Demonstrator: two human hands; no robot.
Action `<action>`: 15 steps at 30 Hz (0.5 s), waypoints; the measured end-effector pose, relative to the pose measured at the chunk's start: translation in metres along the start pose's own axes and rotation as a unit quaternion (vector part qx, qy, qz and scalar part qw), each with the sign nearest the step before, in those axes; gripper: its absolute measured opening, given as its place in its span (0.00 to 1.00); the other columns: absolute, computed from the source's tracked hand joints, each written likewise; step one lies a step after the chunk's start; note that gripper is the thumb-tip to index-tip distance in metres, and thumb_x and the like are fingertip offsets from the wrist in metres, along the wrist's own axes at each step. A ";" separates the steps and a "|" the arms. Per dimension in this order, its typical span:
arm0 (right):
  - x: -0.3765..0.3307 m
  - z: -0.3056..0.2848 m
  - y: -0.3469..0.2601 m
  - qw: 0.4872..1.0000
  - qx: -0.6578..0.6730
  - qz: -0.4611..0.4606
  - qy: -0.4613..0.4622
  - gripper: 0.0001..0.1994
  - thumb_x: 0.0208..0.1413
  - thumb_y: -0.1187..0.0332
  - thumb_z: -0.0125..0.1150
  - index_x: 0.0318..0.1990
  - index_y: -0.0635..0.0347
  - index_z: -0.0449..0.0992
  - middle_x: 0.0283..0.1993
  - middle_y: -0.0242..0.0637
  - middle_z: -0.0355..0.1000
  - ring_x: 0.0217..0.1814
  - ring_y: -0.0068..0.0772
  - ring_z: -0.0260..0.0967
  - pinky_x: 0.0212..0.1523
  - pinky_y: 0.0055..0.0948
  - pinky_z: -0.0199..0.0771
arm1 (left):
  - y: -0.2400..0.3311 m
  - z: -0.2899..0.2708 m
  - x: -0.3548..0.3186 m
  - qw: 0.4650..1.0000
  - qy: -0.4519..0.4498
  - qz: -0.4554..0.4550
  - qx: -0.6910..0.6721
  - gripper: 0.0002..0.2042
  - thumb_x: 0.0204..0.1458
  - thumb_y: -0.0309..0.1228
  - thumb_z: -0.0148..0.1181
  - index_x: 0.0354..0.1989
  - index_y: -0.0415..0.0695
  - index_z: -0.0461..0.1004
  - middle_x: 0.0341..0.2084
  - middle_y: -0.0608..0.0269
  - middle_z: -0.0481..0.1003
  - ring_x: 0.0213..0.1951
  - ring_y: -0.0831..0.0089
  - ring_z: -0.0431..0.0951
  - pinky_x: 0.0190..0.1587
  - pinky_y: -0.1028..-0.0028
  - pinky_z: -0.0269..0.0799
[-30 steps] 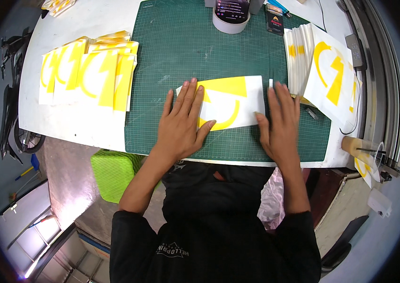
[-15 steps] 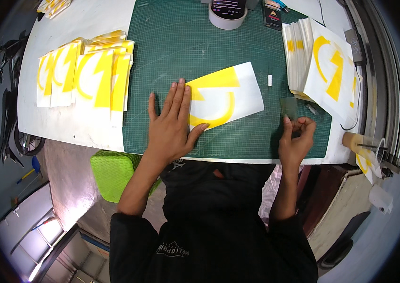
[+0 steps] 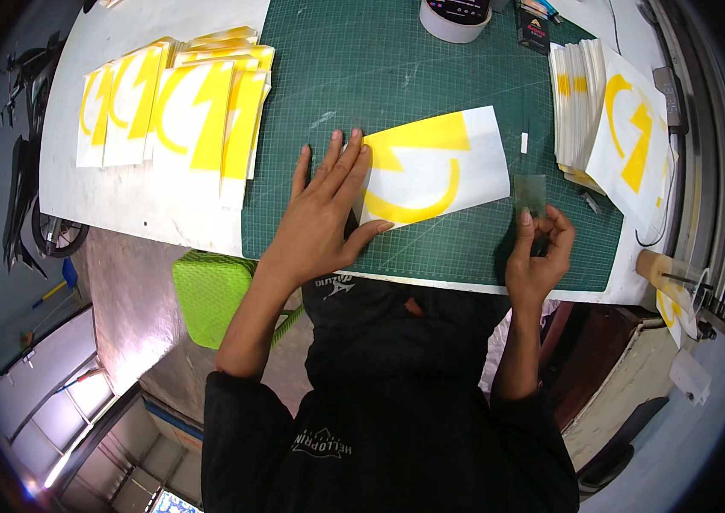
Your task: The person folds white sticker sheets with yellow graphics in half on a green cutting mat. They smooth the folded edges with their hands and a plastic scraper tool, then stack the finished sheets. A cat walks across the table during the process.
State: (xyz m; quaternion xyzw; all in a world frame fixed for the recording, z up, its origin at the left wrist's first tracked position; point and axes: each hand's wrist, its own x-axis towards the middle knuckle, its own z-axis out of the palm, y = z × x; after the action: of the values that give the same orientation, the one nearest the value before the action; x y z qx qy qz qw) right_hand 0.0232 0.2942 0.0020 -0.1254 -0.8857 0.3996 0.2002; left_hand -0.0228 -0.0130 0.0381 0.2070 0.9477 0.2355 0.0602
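Note:
My left hand lies flat with fingers spread over the left end of a white sheet printed with yellow shapes. Its thumb rests along the sheet's near edge. The sheet lies at a slant on a green cutting mat. To the right of it, my right hand pinches a small dark, see-through rectangular card between thumb and fingers. The card is just off the sheet's right end. Whether it touches the mat I cannot tell.
Stacks of similar yellow-and-white pieces stand left and right. A small white strip and a small metal piece lie on the mat. At the back are a white roll with a phone and a dark box. A green stool stands below.
The whole view has shifted, so the table things sit further right in the picture. My right hand with the card has come closer to the sheet's right end. My left hand stays on the sheet.

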 end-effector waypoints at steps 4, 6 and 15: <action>-0.001 0.001 0.000 1.000 -0.015 -0.011 -0.003 0.17 0.63 0.72 0.70 0.56 0.65 0.74 0.33 0.34 0.76 0.35 0.27 0.68 0.45 0.31 0.69 | -0.001 0.005 -0.006 0.999 0.034 -0.007 0.008 0.46 0.55 0.50 0.70 0.76 0.35 0.58 0.78 0.46 0.54 0.80 0.48 0.48 0.79 0.44 0.37; -0.001 0.001 -0.001 1.000 -0.021 -0.001 -0.003 0.17 0.62 0.71 0.70 0.56 0.65 0.75 0.33 0.34 0.76 0.35 0.28 0.68 0.46 0.32 0.68 | -0.003 0.006 -0.006 0.999 0.036 0.000 0.008 0.46 0.55 0.50 0.70 0.75 0.35 0.58 0.77 0.45 0.55 0.80 0.48 0.49 0.79 0.44 0.38; 0.003 0.004 -0.008 0.986 -0.138 -0.083 0.051 0.17 0.60 0.71 0.71 0.55 0.64 0.77 0.42 0.39 0.78 0.46 0.39 0.72 0.54 0.41 0.66 | -0.004 0.010 -0.008 0.999 0.051 0.002 0.016 0.46 0.56 0.54 0.68 0.75 0.36 0.59 0.77 0.45 0.56 0.79 0.47 0.51 0.79 0.44 0.38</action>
State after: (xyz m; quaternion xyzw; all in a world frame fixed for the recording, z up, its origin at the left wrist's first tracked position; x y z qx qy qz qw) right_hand 0.0185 0.2876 0.0066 -0.0983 -0.9283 0.2482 0.2587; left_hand -0.0152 -0.0156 0.0277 0.1971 0.9528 0.2309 0.0080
